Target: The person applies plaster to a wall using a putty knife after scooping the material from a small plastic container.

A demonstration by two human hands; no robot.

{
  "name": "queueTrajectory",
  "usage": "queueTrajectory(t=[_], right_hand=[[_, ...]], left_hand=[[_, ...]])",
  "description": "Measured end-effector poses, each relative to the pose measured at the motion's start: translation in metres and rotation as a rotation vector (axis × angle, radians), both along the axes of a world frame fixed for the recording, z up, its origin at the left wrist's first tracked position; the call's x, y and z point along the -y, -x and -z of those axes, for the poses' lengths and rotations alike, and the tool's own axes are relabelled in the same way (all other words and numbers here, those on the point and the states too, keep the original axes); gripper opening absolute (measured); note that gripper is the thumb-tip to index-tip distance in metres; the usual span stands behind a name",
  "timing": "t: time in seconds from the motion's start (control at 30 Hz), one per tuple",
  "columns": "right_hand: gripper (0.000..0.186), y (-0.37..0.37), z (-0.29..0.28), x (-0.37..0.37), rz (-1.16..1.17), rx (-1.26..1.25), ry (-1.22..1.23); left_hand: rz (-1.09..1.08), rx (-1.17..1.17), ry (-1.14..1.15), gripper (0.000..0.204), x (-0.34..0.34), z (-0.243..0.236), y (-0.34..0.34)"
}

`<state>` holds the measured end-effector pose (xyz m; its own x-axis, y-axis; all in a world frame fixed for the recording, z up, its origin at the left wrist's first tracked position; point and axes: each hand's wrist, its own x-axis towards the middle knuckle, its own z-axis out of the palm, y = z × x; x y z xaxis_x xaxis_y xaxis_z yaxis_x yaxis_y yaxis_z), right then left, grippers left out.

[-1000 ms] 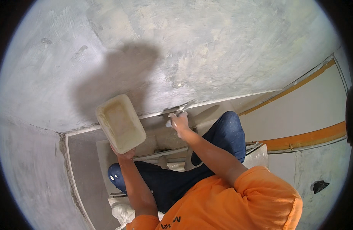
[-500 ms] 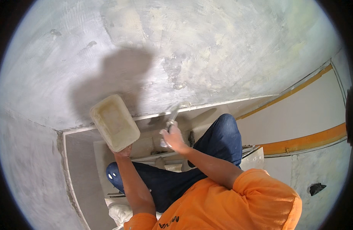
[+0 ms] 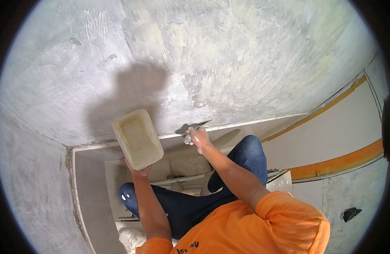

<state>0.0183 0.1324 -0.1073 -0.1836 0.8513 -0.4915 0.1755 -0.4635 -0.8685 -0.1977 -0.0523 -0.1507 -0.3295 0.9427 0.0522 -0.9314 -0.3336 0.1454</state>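
A pale, shallow plastic tub point(image 3: 139, 139) with a rounded rim is tilted up in front of the wall. My left hand point(image 3: 139, 169) grips it from below, and part of that hand is hidden behind the tub. To its right, my right hand point(image 3: 198, 139) is closed round a putty knife point(image 3: 204, 124). The knife's thin blade points up and right, near the foot of the grey plastered wall point(image 3: 250, 63). Whether the blade touches the wall I cannot tell. White smears mark the fingers of my right hand.
A narrow white edge point(image 3: 254, 122) runs along the wall's foot. My bent knees point(image 3: 248, 156) are below it. Orange-brown strips point(image 3: 343, 161) border a pale panel at right. A white bag point(image 3: 129, 240) lies at lower left, and a dark hole point(image 3: 351, 214) shows in the right wall.
My right hand has moved up and right, and the putty knife has turned to lie flatter toward the right. The tub in my left hand has shifted slightly right and down.
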Motion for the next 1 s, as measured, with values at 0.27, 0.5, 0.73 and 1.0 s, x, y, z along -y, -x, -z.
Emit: queueTrajectory(t=[0.27,0.5,0.73,1.0], right_hand=[[0.033,0.023,-0.105,0.096,-0.308,-0.071,-0.277],[0.025,-0.046,0.0,0.089,-0.057,-0.237,-0.102],[0.013,-0.069,0.039,0.008,0.04,-0.321,0.181],[0.02,-0.047,-0.112,0.053,-0.06,-0.459,0.153]], left_hand=[[0.095,0.038,-0.221,0.071,0.003,0.027,0.016],[-0.139,-0.094,0.122,0.059,0.003,0.009,0.007],[-0.151,-0.003,0.24,0.057,0.001,0.002,0.002],[-0.166,-0.17,0.125,0.056,0.006,0.022,0.012]])
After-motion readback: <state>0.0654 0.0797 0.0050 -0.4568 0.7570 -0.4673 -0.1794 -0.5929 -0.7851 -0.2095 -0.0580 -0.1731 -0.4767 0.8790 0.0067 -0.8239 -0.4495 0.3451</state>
